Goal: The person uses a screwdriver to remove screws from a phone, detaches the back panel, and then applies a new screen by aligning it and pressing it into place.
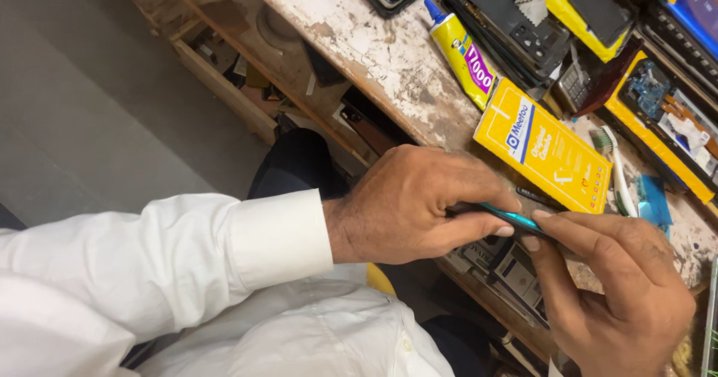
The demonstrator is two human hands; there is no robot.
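Head view, looking down at a worn, paint-flaked workbench [389, 55] that runs from top centre to lower right of the frame.

Left hand [419, 201], centre frame, white sleeve [224, 246] trailing off to the lower left: closed on a thin teal-edged phone [516, 220], seen edge-on. Thumb lies along the underside, fingers curl over the top. Firm, narrow pinch.

Right hand [621, 287], lower right: fingertips meet the same phone at its right end, index and thumb pressing at the edge, so it is also closed on it. Can't tell whether a nail is in the seam; too small.

The phone sits centre-right of the frame, held in the air just off the bench's front edge, between both hands, tilted slightly down to the right.

On the bench:
- yellow flat package [546, 149], just above the hands, lying angled
- yellow glue tube with blue cap [464, 51], upper centre, just beside the package's upper left corner
- toothbrush [617, 171], right of the package
- opened phones and back covers [523, 18], stacked along the top right
- exposed blue circuit board [647, 89], far right

An open drawer of clutter [247, 70] shows under the bench, upper left.
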